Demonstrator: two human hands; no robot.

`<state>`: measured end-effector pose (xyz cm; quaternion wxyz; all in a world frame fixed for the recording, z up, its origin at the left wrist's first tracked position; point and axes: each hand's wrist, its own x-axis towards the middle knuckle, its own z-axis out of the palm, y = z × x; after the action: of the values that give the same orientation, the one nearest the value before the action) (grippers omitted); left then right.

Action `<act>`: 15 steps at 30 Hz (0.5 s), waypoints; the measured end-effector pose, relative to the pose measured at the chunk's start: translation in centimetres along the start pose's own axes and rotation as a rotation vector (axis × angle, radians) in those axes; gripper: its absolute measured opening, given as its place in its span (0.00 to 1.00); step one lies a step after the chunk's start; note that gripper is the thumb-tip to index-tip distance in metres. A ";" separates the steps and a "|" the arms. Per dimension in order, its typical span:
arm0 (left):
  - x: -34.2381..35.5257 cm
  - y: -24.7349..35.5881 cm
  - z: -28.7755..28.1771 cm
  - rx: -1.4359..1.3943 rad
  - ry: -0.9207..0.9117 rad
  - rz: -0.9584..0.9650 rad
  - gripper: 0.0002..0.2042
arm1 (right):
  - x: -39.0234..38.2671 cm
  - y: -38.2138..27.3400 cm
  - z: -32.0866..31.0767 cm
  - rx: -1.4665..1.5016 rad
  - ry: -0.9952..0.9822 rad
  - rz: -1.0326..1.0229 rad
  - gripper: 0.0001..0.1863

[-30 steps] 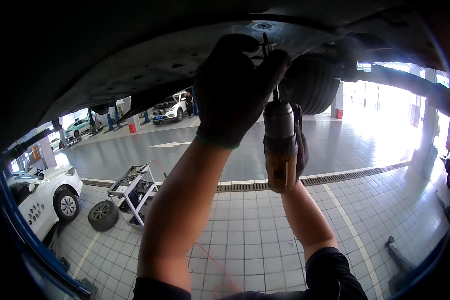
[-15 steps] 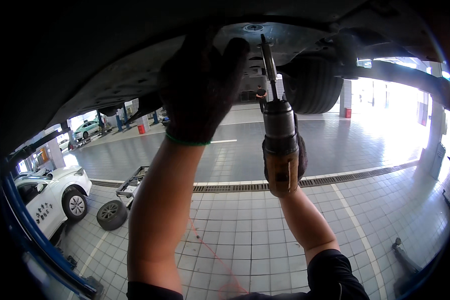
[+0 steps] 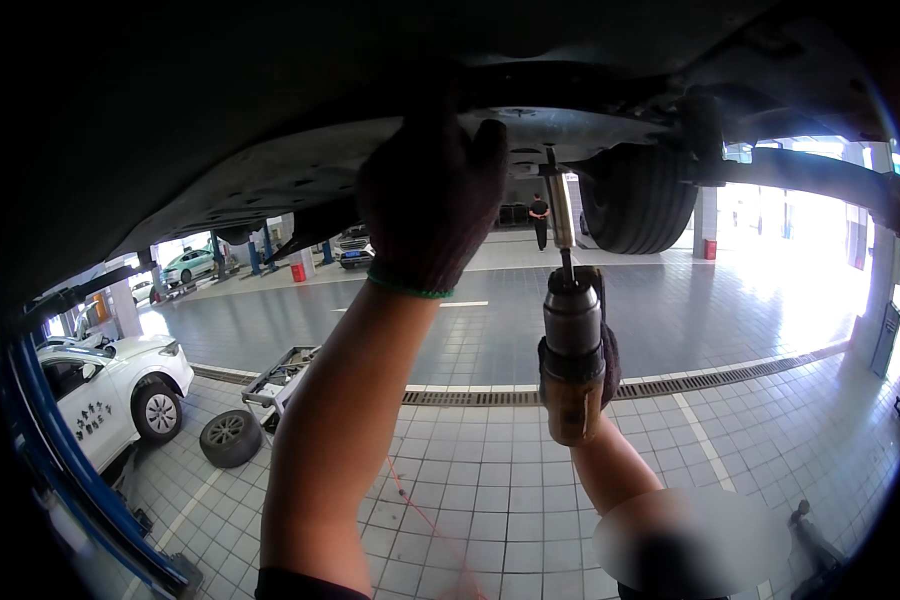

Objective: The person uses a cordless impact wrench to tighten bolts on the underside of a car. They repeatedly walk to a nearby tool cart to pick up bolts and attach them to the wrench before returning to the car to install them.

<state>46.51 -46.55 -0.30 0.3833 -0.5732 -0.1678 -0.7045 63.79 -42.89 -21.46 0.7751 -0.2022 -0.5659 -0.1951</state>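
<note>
My left hand (image 3: 425,205), in a dark glove with green cuff edging, is raised at the vehicle's underbody panel (image 3: 602,128), fingers extended and partly lost in shadow; I cannot make out anything held. Just right of it, my gloved right hand (image 3: 605,370) grips a cordless power tool (image 3: 573,395) with grey nose and tan-brown body, pointed upward. A long silver socket attachment (image 3: 560,210) rises from the tool to just below the panel, right of a small round fitting (image 3: 520,113). Whether its tip touches the panel I cannot tell.
Behind are a tyre (image 3: 635,205) and lift arm (image 3: 810,175). Lower left: a white car (image 3: 115,385), loose wheel (image 3: 230,437), metal trolley (image 3: 275,385) and blue lift post (image 3: 45,420). A red hose (image 3: 420,510) crosses the tiled floor. A person (image 3: 539,220) stands far back.
My left hand has moved left, off the socket attachment. The tool sits lower in view, as does the underbody, so the view has shifted. The distant person has come into sight.
</note>
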 end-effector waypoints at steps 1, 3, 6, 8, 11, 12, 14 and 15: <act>0.0 -0.4 0.2 0.004 0.023 0.039 0.19 | -0.1 0.2 0.2 0.008 -0.012 0.004 0.16; -0.1 -0.9 0.5 0.011 0.063 0.094 0.19 | 0.0 0.7 0.4 0.020 -0.034 0.009 0.18; -0.2 -1.3 0.8 0.014 0.109 0.131 0.18 | -0.1 1.7 1.1 0.027 -0.065 0.029 0.19; -0.2 -1.6 1.1 0.010 0.133 0.137 0.17 | 0.0 1.2 1.7 0.005 -0.073 0.084 0.19; -0.1 -1.9 1.3 -0.015 0.148 0.142 0.15 | 0.5 1.0 2.6 0.013 -0.072 0.089 0.19; -0.1 -2.0 1.2 -0.026 0.138 0.132 0.15 | 0.5 1.3 2.9 0.052 -0.065 0.108 0.19; 0.2 -1.9 1.2 -0.060 0.123 0.113 0.14 | 0.4 2.4 3.5 0.189 -0.032 0.201 0.18; 0.2 -1.9 1.3 -0.069 0.134 0.117 0.14 | 0.5 2.8 3.8 0.238 -0.018 0.239 0.18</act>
<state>46.02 -44.51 0.60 0.4142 -0.5464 -0.0838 -0.7231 62.40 -38.52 -20.23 0.8063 -0.1767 -0.5636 -0.0315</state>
